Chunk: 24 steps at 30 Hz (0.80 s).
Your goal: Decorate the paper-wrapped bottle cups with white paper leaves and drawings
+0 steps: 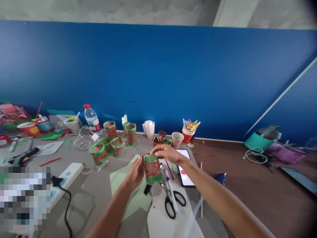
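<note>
A small cup wrapped in brown paper with green bands is held up above the table. My left hand grips its left side. My right hand curls over its top rim from the right. Under it lie a pale green paper sheet, black-handled scissors and a white pen. Several similar wrapped cups stand just behind on the left.
A phone lies by my right wrist. A water bottle, paper cups with tools, a glue gun and a white power strip sit along the table. A teal pot lies on the floor at right.
</note>
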Available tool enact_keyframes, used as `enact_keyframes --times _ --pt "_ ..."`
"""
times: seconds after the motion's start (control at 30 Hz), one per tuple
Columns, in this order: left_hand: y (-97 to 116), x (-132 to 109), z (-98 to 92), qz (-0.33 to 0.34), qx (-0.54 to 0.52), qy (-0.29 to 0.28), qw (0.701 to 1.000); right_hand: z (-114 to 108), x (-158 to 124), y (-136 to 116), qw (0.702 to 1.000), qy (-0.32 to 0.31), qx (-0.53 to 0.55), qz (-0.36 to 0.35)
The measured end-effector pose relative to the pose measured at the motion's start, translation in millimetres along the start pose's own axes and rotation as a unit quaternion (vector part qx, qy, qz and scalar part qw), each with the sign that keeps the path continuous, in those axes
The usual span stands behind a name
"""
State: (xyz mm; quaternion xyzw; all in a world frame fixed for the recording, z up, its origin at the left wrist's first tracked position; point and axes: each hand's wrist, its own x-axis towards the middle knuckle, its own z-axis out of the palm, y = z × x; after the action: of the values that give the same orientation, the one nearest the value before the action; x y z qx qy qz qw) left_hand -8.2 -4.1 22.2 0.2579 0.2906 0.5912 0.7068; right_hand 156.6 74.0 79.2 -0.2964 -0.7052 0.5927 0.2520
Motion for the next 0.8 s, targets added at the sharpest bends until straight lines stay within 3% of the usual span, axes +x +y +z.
enact_keyframes --times 0.2,0.37,0.53,0.67,0.8 --pt "1.6 1.4 -8.3 -0.001 0.06 0.053 0.997 1.7 -9.4 1.3 0.999 0.023 0.021 -0.015" --pt "13.8 3.3 -13.1 0.016 0.023 0.088 0.996 -5.5 -23.2 1.4 0.985 0.142 0.083 -0.05" --pt "18.3 5.8 -14.1 0.035 0.002 0.133 0.991 -14.9 -47.4 17.4 0.967 0.237 -0.093 -0.019" --pt "13.0 14.3 -19.9 0.155 0.025 0.152 0.976 -11.4 -64.6 35.0 0.953 0.259 -0.159 -0.016" --pt "9.1 24.7 -29.5 0.295 0.118 0.211 0.925 1.3 -74.9 46.0 0.937 0.254 -0.239 -0.007"
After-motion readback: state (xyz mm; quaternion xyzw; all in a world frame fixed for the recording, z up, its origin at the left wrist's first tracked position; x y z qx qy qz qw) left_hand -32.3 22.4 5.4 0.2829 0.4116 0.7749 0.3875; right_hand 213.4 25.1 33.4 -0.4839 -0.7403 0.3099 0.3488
